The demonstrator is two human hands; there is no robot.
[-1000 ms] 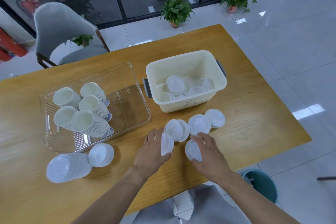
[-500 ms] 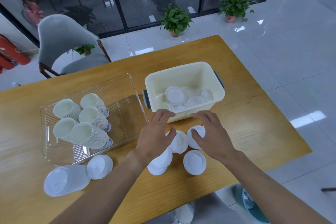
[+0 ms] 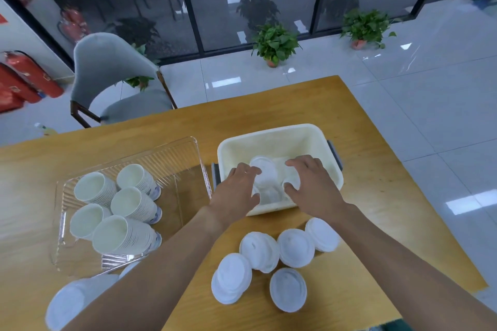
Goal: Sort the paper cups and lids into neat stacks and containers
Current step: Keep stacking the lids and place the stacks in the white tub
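In the bin (image 3: pixel 279 140): we have both hands among lids.
Left hand (image 3: pixel 236 193): fingers relaxed, touching a lid (image 3: pixel 265 172); grip unclear.
Right hand (image 3: pixel 312 185): the same.
Lids (image 3: pixel 287 289): more on desk; light, thin, likely slippery, so pinch rims.

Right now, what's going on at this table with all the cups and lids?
A person is sorting white lids. Both hands, the left hand and right hand, reach into the cream plastic bin, on the lids inside it. More loose lids lie on the wooden table in front of the bin. Stacks of paper cups lie in the clear tray to the left.
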